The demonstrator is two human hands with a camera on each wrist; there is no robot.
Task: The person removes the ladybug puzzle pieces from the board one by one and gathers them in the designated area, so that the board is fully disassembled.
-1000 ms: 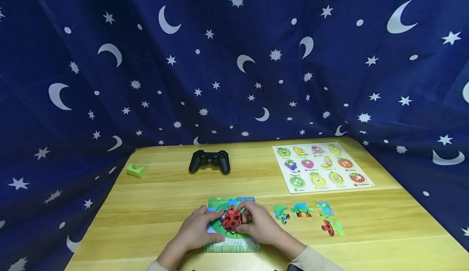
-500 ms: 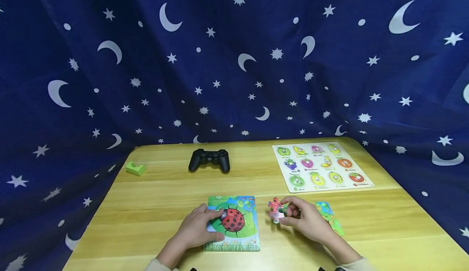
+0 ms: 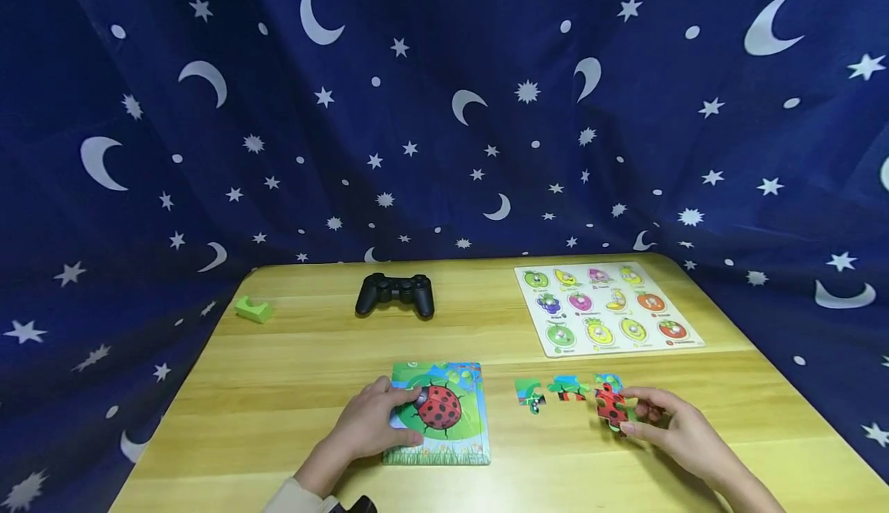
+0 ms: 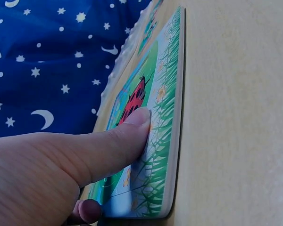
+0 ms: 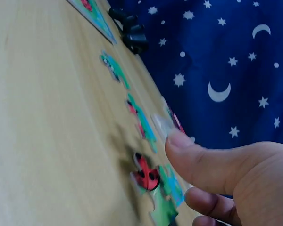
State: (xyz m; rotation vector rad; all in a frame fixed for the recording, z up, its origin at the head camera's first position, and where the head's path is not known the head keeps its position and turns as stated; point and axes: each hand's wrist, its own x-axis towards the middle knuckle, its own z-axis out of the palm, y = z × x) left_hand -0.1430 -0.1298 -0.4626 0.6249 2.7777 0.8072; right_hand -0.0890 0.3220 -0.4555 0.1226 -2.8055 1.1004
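Observation:
My left hand (image 3: 371, 419) rests on the left side of a square ladybug puzzle board (image 3: 468, 451), lying flat. In the left wrist view the thumb (image 4: 118, 141) lies along the board's face, near the printed grass. Off to the right, my right hand (image 3: 670, 424) pinches a red, black-spotted jigsaw piece (image 3: 610, 406) between thumb and fingers, low over the table. It partly covers a loose blue-green piece (image 3: 606, 379). In the right wrist view a red-and-green piece (image 5: 148, 176) lies near the thumb; the held piece is hard to make out there.
Two more loose pieces, one green-blue (image 3: 529, 393) and one blue-red (image 3: 569, 387), lie right of the board. Farther back are a fruit peg board (image 3: 611, 347), a black game controller (image 3: 394, 295) and a green block (image 3: 254, 310). A starry curtain (image 3: 417, 112) hangs behind the table.
My right hand has moved right, away from the ladybug board to the loose pieces, carrying the red piece. My left hand has stayed on the board.

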